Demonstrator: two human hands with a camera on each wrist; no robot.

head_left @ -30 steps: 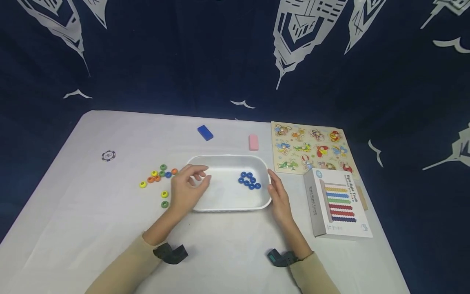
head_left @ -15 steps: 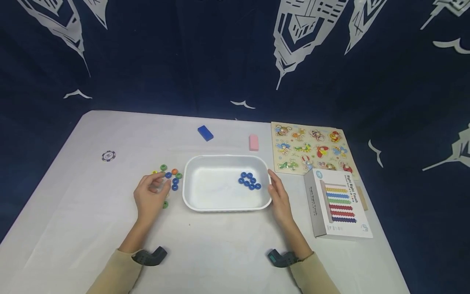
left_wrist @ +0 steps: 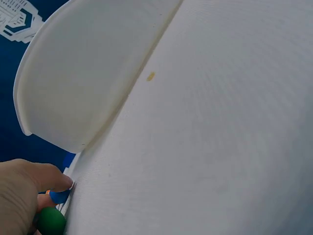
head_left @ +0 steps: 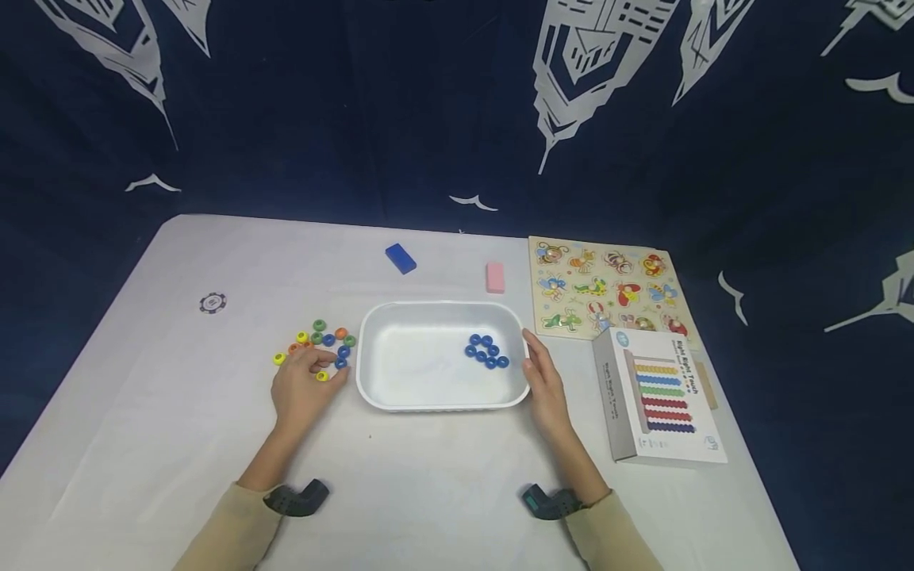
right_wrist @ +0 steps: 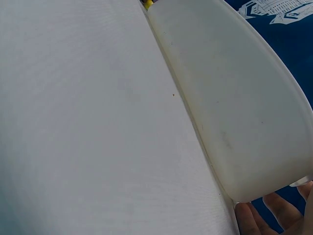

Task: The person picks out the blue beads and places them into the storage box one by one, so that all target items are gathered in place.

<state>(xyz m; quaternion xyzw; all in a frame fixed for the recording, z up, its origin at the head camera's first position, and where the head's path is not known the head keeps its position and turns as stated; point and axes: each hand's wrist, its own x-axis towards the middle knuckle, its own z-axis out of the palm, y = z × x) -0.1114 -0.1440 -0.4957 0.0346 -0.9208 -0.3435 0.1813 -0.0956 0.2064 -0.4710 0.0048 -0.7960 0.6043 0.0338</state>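
Observation:
In the head view, my left hand (head_left: pixel 303 392) is among loose coloured beads left of the white tray (head_left: pixel 410 402). Its thumb and forefinger pinch a blue bead (head_left: pixel 340 363) on the table; the left wrist view shows this blue bead (left_wrist: pixel 59 197) between the fingertips, with a green bead (left_wrist: pixel 51 221) under the hand. Another blue bead (head_left: pixel 343 351) lies just beyond the fingers, and a yellow bead (head_left: pixel 323 377) close by the thumb. Several blue beads (head_left: pixel 481 356) are in the tray's right half. My right hand (head_left: pixel 548 392) rests its fingers against the tray's right rim.
A white box (head_left: pixel 660 396) stands to the right, in front of an insect picture board (head_left: pixel 607 289). Behind the tray lie a blue block (head_left: pixel 401 258) and a pink block (head_left: pixel 495 277). A round chip (head_left: pixel 213 303) is at the far left.
My left hand has moved left from over the tray to the loose beads, then slightly right and nearer, its fingertips closing on a blue bead. The right hand stays at the tray's rim.

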